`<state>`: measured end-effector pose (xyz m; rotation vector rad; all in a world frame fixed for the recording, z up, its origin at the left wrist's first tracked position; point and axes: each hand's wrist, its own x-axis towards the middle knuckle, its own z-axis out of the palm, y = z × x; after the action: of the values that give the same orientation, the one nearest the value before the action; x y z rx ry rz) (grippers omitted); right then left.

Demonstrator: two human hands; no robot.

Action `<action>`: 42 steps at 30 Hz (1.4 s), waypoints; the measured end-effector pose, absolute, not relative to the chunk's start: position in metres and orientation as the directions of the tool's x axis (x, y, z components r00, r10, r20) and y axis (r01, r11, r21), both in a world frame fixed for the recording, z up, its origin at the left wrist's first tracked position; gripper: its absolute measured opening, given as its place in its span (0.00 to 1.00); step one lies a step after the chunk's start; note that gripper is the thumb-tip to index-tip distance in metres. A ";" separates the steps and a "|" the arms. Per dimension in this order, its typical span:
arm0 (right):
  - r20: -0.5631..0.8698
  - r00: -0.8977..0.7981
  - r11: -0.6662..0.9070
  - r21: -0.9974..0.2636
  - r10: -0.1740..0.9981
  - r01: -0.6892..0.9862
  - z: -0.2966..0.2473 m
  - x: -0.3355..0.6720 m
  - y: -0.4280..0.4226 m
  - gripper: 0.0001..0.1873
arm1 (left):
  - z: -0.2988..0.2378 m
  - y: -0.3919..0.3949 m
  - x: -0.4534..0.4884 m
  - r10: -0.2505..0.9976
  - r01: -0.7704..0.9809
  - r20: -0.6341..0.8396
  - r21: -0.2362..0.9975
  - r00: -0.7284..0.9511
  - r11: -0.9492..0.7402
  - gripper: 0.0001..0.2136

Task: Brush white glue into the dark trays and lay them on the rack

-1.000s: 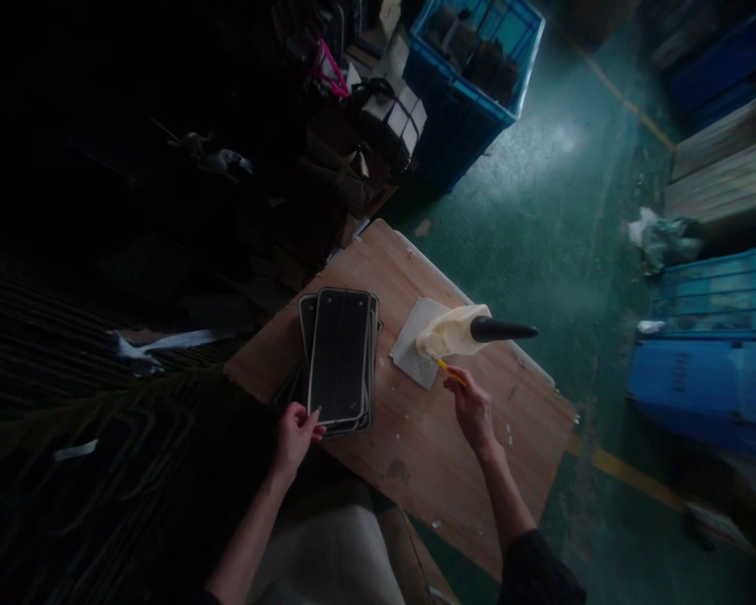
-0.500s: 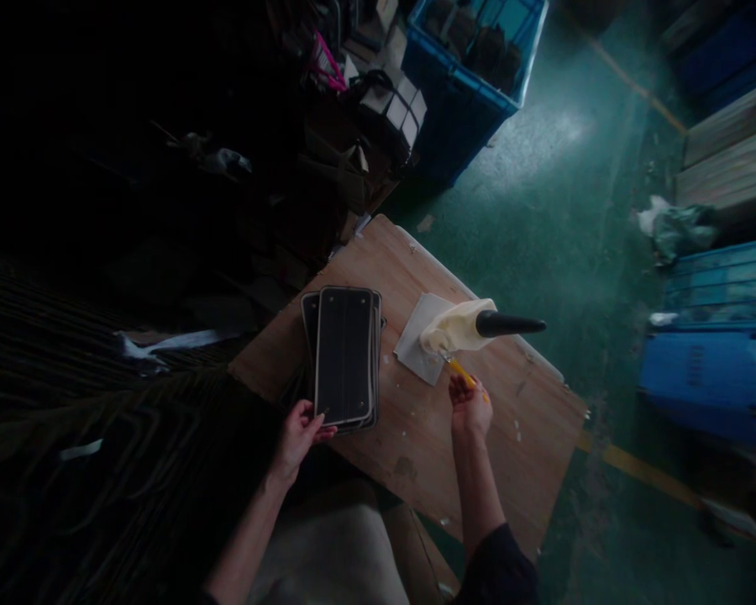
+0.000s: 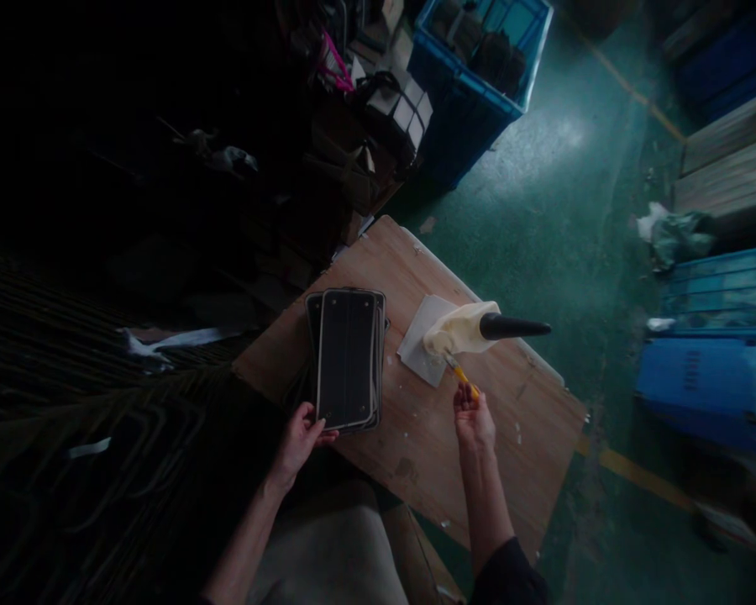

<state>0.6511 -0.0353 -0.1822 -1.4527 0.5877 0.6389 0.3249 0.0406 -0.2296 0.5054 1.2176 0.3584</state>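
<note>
A stack of flat black panels with pale edging and small studs near the corners lies on the wooden board. My left hand pinches the near left corner of the top panel, thumb above and fingers beneath. Closed round a yellow-handled brush, my right hand is held palm up. The brush's tip meets the cream-coloured opening of a pale bottle with a long black cone at its other end. Under that bottle lies a grey-white square sheet. The bristles are hard to make out.
The wooden board has small white scraps on it. Beyond it stands a blue crate with dark bundles inside, beside piled goods. Another blue crate is on the green floor at right. Dark racks fill the left.
The brush tip has shifted slightly at the bottle's opening, and my right hand has turned and moved a little nearer to me. My left hand keeps the panel's corner. The view has shifted slightly.
</note>
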 end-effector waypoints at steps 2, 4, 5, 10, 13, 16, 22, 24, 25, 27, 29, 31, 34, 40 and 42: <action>-0.666 0.746 -0.003 -0.746 0.029 -0.666 -0.173 0.642 -0.045 0.11 | -0.229 0.041 0.323 0.514 0.008 -0.794 0.546 0.325 0.838 0.20; -0.568 0.820 -0.058 -0.823 0.074 -0.565 -0.161 0.628 -0.049 0.09 | -0.230 0.040 0.322 0.515 0.009 -0.795 0.546 0.321 0.838 0.20; -0.506 0.852 -0.101 -0.863 0.135 -0.496 -0.155 0.620 -0.047 0.10 | -0.230 0.039 0.322 0.517 0.009 -0.796 0.547 0.314 0.837 0.20; -0.243 0.725 -0.290 -0.955 0.644 -0.063 -0.136 0.577 0.010 0.17 | -0.237 0.035 0.324 0.537 -0.019 -0.805 0.551 0.250 0.834 0.19; -0.107 0.510 -0.277 -0.922 0.854 0.272 -0.140 0.568 0.055 0.14 | -0.241 0.034 0.325 0.526 -0.042 -0.825 0.530 0.206 0.847 0.20; 0.013 0.273 -0.145 -0.821 0.962 0.553 -0.152 0.572 0.088 0.14 | -0.243 0.033 0.326 0.522 -0.036 -0.830 0.526 0.198 0.850 0.18; 0.046 0.073 -0.023 -0.674 0.996 0.739 -0.177 0.581 0.116 0.16 | -0.247 0.030 0.325 0.555 -0.070 -0.811 0.552 0.188 0.831 0.19; 0.028 0.052 -0.020 -0.663 0.998 0.749 -0.180 0.578 0.112 0.16 | -0.247 0.030 0.325 0.561 -0.090 -0.807 0.555 0.185 0.827 0.20; 0.008 0.043 -0.027 -0.661 0.999 0.750 -0.179 0.576 0.106 0.16 | -0.247 0.030 0.325 0.562 -0.101 -0.806 0.553 0.186 0.827 0.20; -0.057 0.022 -0.054 -0.656 0.998 0.752 -0.175 0.569 0.088 0.16 | -0.246 0.030 0.324 0.562 -0.117 -0.804 0.550 0.194 0.827 0.20; -0.135 -0.007 -0.084 -0.654 0.991 0.752 -0.168 0.560 0.062 0.16 | -0.244 0.031 0.324 0.567 -0.120 -0.799 0.554 0.200 0.824 0.18; -0.216 -0.033 -0.120 -0.655 0.976 0.746 -0.159 0.550 0.031 0.15 | -0.243 0.031 0.324 0.572 -0.112 -0.797 0.562 0.194 0.820 0.17; -0.315 -0.046 -0.183 -0.659 0.948 0.729 -0.147 0.536 -0.010 0.15 | -0.241 0.031 0.325 0.580 -0.096 -0.792 0.573 0.190 0.814 0.16; -0.404 -0.131 -0.236 -0.735 0.905 0.635 -0.126 0.517 -0.025 0.13 | -0.242 0.030 0.323 0.582 -0.099 -0.790 0.574 0.192 0.813 0.15; -0.431 -0.163 -0.267 -0.769 0.888 0.580 -0.127 0.516 -0.008 0.13 | -0.242 0.030 0.323 0.567 -0.103 -0.799 0.559 0.200 0.823 0.15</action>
<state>0.5163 -0.0082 -0.1273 -1.7963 -1.6730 1.4005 0.3231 0.0298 -0.2424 0.4286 1.2935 0.4890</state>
